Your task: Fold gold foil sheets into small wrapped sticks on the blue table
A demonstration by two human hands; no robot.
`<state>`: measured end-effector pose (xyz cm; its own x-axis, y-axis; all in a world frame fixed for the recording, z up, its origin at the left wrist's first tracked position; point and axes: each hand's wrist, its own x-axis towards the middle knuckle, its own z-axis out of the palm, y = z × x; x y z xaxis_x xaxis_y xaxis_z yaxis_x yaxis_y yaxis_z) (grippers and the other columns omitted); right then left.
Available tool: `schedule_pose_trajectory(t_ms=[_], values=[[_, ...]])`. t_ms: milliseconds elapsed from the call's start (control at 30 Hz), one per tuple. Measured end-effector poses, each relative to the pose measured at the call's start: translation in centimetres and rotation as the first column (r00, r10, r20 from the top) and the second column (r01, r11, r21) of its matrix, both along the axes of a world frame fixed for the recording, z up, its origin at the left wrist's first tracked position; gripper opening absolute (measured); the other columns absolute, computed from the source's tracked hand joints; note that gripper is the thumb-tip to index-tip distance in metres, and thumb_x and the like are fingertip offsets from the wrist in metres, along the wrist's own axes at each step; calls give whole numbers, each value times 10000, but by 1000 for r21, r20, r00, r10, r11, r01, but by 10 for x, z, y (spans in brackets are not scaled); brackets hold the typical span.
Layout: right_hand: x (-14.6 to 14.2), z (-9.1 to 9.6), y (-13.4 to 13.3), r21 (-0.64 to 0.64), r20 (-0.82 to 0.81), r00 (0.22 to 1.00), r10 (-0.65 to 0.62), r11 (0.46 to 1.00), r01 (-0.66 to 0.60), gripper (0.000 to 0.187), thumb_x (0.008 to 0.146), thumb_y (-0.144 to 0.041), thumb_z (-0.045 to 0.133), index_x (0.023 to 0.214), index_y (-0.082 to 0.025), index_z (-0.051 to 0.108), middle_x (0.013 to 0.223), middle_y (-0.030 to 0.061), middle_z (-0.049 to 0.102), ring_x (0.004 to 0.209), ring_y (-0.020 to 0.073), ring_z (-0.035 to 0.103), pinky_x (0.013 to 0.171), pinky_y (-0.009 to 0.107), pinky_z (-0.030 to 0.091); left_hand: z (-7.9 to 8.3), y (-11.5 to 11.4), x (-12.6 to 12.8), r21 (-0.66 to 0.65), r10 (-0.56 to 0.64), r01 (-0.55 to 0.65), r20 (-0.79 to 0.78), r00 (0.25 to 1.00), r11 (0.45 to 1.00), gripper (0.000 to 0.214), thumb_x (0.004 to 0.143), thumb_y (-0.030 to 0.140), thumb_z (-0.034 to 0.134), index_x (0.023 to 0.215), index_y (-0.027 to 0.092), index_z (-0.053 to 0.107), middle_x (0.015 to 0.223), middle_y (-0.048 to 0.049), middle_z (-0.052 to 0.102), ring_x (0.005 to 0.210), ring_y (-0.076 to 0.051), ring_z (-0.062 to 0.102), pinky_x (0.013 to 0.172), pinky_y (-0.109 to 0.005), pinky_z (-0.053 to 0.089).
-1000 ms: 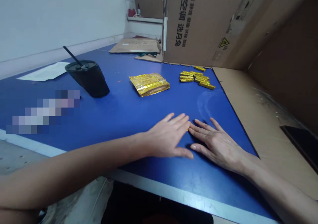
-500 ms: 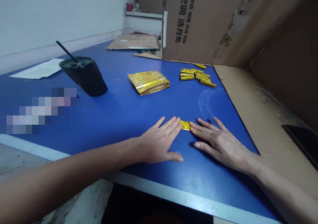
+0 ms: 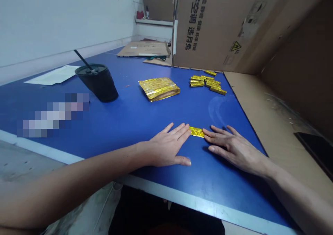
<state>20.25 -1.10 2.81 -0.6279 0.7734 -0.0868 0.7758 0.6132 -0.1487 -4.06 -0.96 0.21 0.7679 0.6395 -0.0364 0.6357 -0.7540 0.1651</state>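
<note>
My left hand (image 3: 168,146) lies flat on the blue table (image 3: 130,120), fingers stretched out, its fingertips at the left end of a small folded gold foil strip (image 3: 196,132). My right hand (image 3: 232,148) also lies flat and open, its fingertips at the strip's right end. The strip rests on the table between the two hands. Farther back lies a stack of flat gold foil sheets (image 3: 159,87), and to its right a pile of several folded gold strips (image 3: 208,81).
A black cup with a straw (image 3: 98,81) stands at the left. White paper (image 3: 53,75) lies at the far left. A large cardboard box (image 3: 223,26) stands behind the strips; flat cardboard (image 3: 262,113) covers the table's right side. A dark object (image 3: 316,150) lies at the right edge.
My two hands have slid apart, left hand leftwards and right hand rightwards, uncovering the folded gold strip that lay hidden under their fingertips one second ago.
</note>
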Motion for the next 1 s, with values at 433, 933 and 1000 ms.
schedule_pose_trajectory(t_ms=[433,933,1000], values=[[-14,-5,-5,50,-59,997,54,997,-51,622,836,-535,351,1354,-201,268,1405,75,274,1297,269,187,1005,585,156,1,-2,2,12,14,-13,-49,999,1000,843,783,681,212,1379,98,85,1442,-141,60,1330,-234,8,1053,-419,38],[-11,-4,-1,3,12,999,44,999,-44,584,851,-539,303,1350,-237,276,1400,33,296,1293,269,205,1002,592,166,15,0,-18,20,68,-67,-71,995,998,781,782,680,235,1351,145,229,1411,-110,245,1316,-245,144,1038,-450,75],[-12,-5,-2,9,12,999,45,999,-45,591,850,-539,306,1349,-223,282,1398,46,298,1291,274,207,1000,595,164,21,1,-4,61,106,-104,-31,994,993,815,771,695,220,1329,103,276,1398,-148,260,1318,-258,126,1037,-461,64]])
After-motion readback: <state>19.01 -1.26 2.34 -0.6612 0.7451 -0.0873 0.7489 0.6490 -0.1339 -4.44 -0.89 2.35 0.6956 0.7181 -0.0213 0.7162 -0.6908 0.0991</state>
